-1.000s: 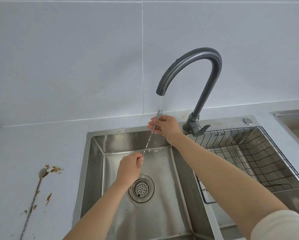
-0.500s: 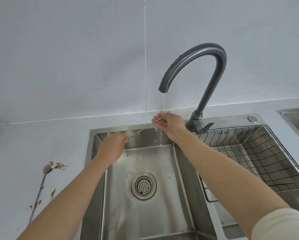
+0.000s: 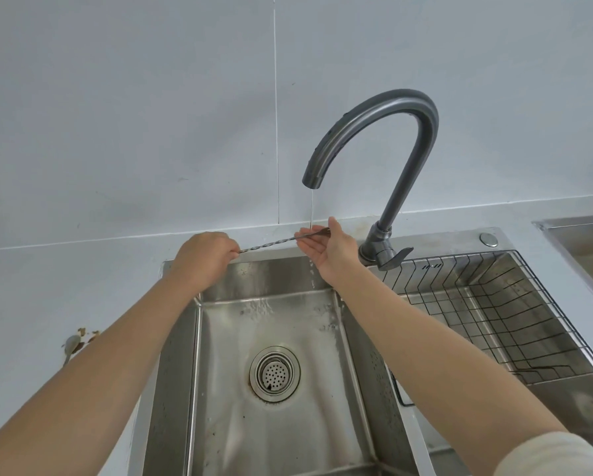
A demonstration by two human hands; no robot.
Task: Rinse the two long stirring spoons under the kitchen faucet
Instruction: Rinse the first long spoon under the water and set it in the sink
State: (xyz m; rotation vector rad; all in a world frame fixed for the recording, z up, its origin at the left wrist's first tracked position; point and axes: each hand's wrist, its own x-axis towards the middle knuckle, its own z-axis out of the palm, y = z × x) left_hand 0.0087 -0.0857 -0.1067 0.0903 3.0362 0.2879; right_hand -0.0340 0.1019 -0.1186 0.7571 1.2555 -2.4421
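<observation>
As the faucet (image 3: 401, 108) runs, the left hand (image 3: 204, 259) grips the spoon (image 3: 271, 242) with curled fingers, the right hand (image 3: 329, 250) pinching its right end.

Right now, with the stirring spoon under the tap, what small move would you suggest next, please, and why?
Probably draw the stirring spoon rightward, so its twisted shaft passes under the water stream. The thin stream from the faucet strikes only the end in the right hand; the shaft toward the left hand lies outside it.
</observation>
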